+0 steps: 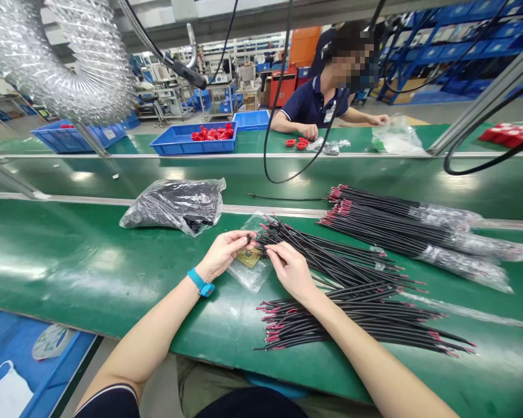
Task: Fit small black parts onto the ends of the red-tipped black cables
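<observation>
"Where are our black wires (344,255)?"
"To the right of the yellow card (250,260), on the green worktop (91,255), touching our right grip (293,273)."
"Is that grip closed?"
"Yes, we pinch a wire near its tip."
"And our left grip (220,253)?"
"Left of the card, we pinch a little black piece (249,238) beside the wire tips."

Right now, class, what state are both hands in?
Left hand: closed, pinching a small black part.
Right hand: closed at the cables; exact hold unclear.
</observation>
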### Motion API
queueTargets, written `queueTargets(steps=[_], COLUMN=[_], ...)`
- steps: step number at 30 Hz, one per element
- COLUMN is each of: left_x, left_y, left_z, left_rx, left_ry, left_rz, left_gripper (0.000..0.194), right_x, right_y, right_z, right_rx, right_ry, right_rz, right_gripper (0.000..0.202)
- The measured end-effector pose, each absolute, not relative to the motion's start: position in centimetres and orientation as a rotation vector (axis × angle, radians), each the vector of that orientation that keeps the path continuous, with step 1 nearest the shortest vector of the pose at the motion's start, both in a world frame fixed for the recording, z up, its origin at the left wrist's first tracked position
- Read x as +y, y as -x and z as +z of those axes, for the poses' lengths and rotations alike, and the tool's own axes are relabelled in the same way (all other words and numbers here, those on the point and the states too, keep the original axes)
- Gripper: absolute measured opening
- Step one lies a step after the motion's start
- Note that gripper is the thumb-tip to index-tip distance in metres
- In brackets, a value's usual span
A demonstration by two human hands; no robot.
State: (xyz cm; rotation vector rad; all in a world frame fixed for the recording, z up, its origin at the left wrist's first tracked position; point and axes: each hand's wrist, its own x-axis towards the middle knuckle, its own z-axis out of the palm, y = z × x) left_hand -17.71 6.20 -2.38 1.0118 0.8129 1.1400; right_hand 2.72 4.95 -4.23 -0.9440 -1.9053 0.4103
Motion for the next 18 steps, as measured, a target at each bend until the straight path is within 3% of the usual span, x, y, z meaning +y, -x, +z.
queueTargets(steps=[18], left_x=[6.59], left_y=[18.13], left_z=[-2.73], left_rx=[0.937], left_ry=[-1.150], left_rz=[1.136], left_gripper=[0.042], right_x=[4.67], right_y=[-2.82], right_z=[-4.44], right_rx=[-2.096], right_ry=[0.932], right_rz=[0.001], right_gripper=[0.021])
